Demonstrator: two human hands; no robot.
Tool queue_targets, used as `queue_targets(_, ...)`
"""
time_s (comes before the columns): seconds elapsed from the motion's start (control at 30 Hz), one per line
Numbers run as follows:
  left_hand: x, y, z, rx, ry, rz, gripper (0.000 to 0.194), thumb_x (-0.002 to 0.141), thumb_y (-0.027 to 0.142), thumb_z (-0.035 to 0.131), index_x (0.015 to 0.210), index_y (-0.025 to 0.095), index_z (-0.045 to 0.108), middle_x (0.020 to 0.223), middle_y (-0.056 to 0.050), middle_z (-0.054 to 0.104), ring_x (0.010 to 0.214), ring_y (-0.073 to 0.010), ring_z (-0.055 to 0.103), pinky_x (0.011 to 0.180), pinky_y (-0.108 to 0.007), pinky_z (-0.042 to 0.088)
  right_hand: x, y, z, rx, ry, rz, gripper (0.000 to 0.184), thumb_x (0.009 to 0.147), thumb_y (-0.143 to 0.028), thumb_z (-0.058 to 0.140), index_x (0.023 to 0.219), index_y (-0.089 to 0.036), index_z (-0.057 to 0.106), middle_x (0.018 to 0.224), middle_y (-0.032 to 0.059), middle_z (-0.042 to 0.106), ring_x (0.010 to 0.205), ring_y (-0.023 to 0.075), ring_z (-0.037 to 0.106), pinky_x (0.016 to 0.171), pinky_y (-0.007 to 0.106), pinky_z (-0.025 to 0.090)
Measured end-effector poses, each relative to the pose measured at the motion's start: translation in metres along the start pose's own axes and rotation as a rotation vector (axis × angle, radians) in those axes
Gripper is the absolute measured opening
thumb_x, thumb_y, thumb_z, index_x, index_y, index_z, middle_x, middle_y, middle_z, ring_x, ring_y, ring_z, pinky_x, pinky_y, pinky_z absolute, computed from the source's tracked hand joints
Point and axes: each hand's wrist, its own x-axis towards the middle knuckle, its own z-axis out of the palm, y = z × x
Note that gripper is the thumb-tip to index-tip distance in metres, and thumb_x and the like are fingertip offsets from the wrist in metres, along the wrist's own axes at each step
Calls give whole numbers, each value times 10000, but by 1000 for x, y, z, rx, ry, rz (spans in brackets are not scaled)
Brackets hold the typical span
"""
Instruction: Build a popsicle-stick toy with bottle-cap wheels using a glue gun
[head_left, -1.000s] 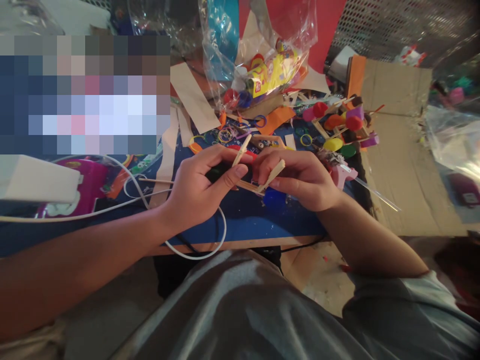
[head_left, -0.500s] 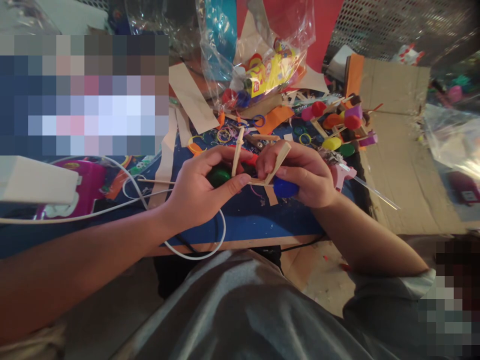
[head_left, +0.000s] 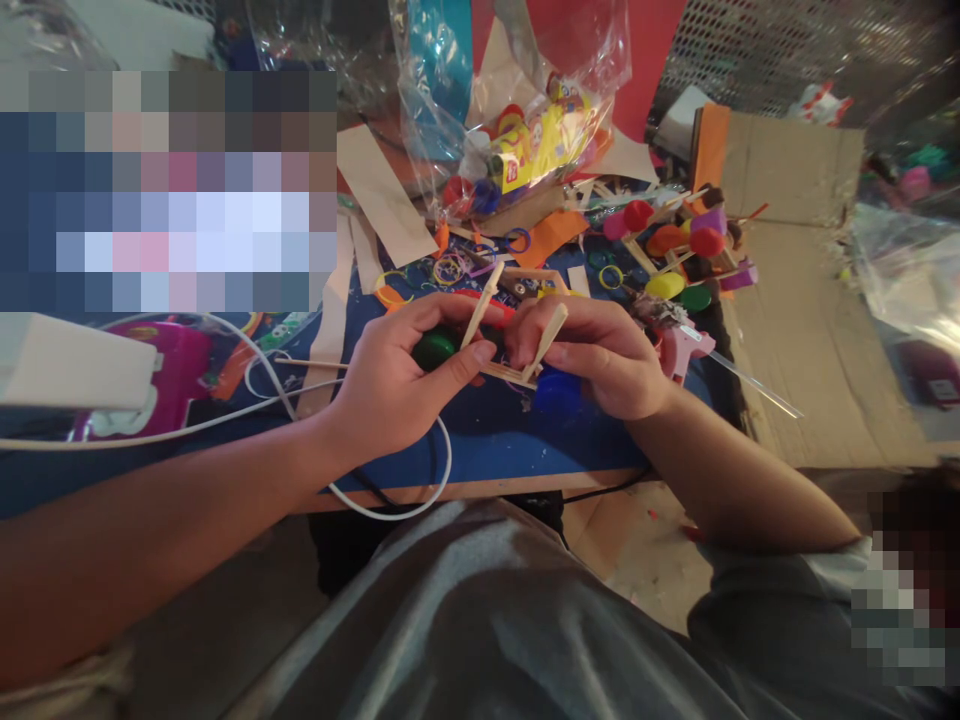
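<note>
Between my two hands is a small frame of wooden sticks [head_left: 511, 374], with two sticks slanting up from it. My left hand [head_left: 401, 375] grips its left end, thumb against the base of one upright. A dark green bottle cap [head_left: 437, 349] shows between the thumb and fingers of that hand. My right hand [head_left: 611, 355] is closed around the right end, near the other upright stick [head_left: 551, 335]. A blue bottle cap [head_left: 559, 389] sits below those fingers at the frame's right end. Something red lies partly hidden behind the hands.
A pink glue gun [head_left: 684, 350] with a clear glue stick rests right of my hand. Past it lies cardboard [head_left: 817, 330]. A pile of coloured caps and sticks [head_left: 690, 240] stands behind. A white cable [head_left: 448, 470] loops by my left forearm. A plastic bag [head_left: 517, 110] is at the back.
The stick frame has tilted, its right end dropping slightly. The blue cap has moved down and left, showing more. My right hand has shifted a little left.
</note>
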Motion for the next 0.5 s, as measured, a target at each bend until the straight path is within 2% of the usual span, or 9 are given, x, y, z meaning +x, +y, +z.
queue_targets(0.1, 0, 0, 0, -39, -3, 2, 285, 1025, 404, 814, 1209, 186, 819, 1060, -71, 869, 769, -149, 789, 711, -250, 683, 0, 0, -1, 12, -2, -20, 200, 1013, -384, 777, 923, -211, 819, 843, 22, 765, 824, 193, 714, 774, 339, 595)
queue_targets(0.2, 0, 0, -2, -84, -27, -52, 327, 979, 456, 876, 1182, 206, 818, 1067, -65, 863, 752, -153, 776, 703, -264, 694, 0, 0, -1, 57, -6, 38, 243, 1026, -409, 746, 927, -206, 835, 882, 40, 787, 807, 196, 734, 741, 339, 615)
queue_targets(0.3, 0, -3, -3, -213, -118, -135, 390, 887, 460, 974, 1152, 222, 816, 1071, -56, 850, 712, -151, 763, 660, -273, 692, 0, 2, 1, 73, 89, 67, 215, 1038, -409, 760, 997, -210, 832, 908, 33, 791, 729, 160, 722, 665, 307, 605)
queue_targets(0.43, -1, -7, -1, -448, -287, -266, 373, 911, 443, 965, 1149, 214, 792, 927, -28, 797, 659, -145, 751, 586, -265, 672, -1, 4, 6, -203, 339, -162, 164, 961, -386, 884, 1007, -259, 792, 899, 23, 802, 771, 178, 749, 689, 337, 633)
queue_targets(0.5, -2, -7, 0, -499, -336, -325, 396, 894, 432, 984, 1136, 200, 773, 829, -4, 752, 642, -145, 747, 579, -249, 668, -1, 1, 7, -369, 391, -290, 125, 946, -342, 899, 996, -297, 793, 880, 17, 813, 790, 202, 759, 717, 383, 649)
